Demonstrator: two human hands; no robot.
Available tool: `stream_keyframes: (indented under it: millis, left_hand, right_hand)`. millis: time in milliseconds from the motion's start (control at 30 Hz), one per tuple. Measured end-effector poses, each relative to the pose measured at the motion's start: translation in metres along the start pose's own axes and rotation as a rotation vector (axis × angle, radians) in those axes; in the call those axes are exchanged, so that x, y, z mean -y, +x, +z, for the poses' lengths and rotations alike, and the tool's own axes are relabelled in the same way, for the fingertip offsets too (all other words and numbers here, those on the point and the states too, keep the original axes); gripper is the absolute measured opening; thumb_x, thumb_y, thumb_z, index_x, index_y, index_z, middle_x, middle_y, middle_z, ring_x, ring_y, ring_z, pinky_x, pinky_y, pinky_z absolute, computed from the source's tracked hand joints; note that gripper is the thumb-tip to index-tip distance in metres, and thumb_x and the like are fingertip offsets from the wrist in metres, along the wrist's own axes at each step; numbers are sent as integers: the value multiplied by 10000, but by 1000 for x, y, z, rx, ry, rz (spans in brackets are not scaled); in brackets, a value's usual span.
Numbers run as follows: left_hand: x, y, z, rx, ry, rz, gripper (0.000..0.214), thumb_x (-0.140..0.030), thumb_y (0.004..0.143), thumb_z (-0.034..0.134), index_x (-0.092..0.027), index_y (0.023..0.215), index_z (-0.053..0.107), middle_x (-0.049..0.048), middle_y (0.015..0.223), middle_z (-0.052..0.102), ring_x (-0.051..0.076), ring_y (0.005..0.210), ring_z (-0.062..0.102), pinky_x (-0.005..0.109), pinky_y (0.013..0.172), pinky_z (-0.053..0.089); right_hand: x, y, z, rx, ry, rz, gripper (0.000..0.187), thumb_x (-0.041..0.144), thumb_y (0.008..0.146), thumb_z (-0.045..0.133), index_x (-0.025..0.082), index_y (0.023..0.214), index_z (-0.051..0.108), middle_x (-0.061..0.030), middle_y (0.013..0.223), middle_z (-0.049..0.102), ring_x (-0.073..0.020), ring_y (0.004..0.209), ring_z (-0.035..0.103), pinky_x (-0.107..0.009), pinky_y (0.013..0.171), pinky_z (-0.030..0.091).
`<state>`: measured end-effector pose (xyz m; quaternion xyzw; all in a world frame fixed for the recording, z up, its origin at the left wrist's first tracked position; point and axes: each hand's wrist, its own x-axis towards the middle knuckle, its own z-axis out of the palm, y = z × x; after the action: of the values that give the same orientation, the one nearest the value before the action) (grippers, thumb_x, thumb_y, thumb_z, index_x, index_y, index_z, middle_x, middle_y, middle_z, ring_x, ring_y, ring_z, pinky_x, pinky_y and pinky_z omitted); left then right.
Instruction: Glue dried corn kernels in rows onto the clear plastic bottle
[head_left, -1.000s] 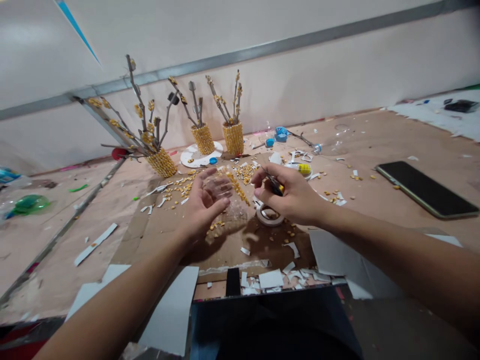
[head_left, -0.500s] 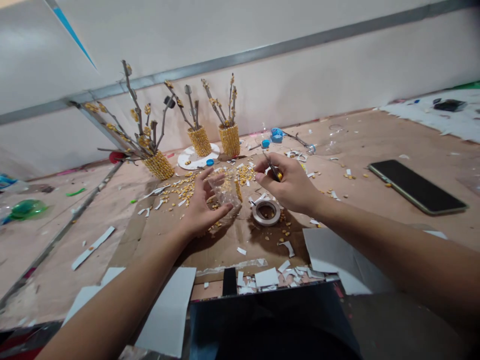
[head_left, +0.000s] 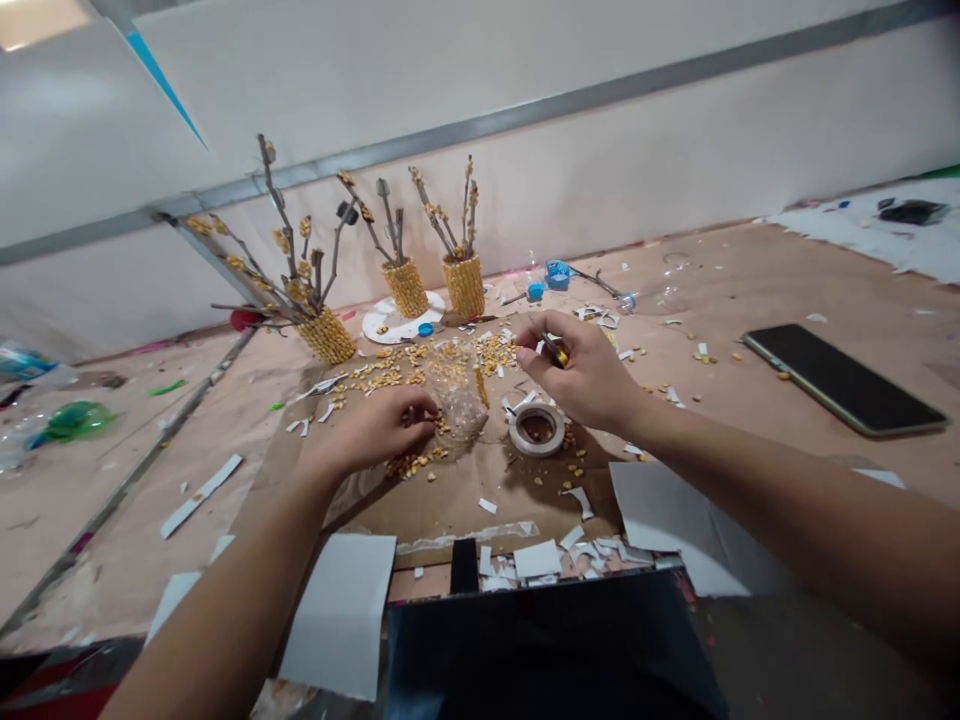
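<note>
L hand (head_left: 397, 425)'s off the clear plastic cup (head_left: 454, 400) now, down at loose kernels (head_left: 420, 462), fingers curled narrow; can't tell if pinching any. R hand (head_left: 589, 370) grips dark tool (head_left: 556, 350) w/ yellow bit, btwn 2 & 3 o'clock of cup, which stands on cardboard (head_left: 450, 505). Tape roll (head_left: 537, 450) approx 4 o'clock, corn-clad pot (head_left: 465, 288) at 12, phone (head_left: 847, 380) well out at 3.
</note>
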<state>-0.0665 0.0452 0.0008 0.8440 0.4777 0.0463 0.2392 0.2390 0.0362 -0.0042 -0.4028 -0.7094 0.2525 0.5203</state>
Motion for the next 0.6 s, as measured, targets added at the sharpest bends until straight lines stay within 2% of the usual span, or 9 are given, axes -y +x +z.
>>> stream_keyframes:
  millis: [133,300,600]
  left_hand:
    - [15,-2,-12,-118,189,-134,242,-325,881,613,-206,1056,730,55,894,772,234,791,684,332,699,492]
    - [37,-6,-30,-180,281,-217,187,-328,902,577,-211,922,721,94,918,786,276,835,691,374,735,503]
    - [30,-1,-18,-129,282,-178,225,-206,879,580,-215,985,778,89,1015,812,273,920,726,360,824,543]
  right_hand:
    - [1,0,-1,-2,10,-7,76,281,928,655,214,906,626,-12,830,645,-151,695,489,-358,703,413]
    - [3,-1,-2,-8,7,-19,49,260,937,647,222,916,626,-10,821,645,-160,707,506,-350,690,413]
    - [-1,-3,0,-1,-51,-37,49,244,916,655,225,891,618,2,792,631,-159,696,519,-336,688,409]
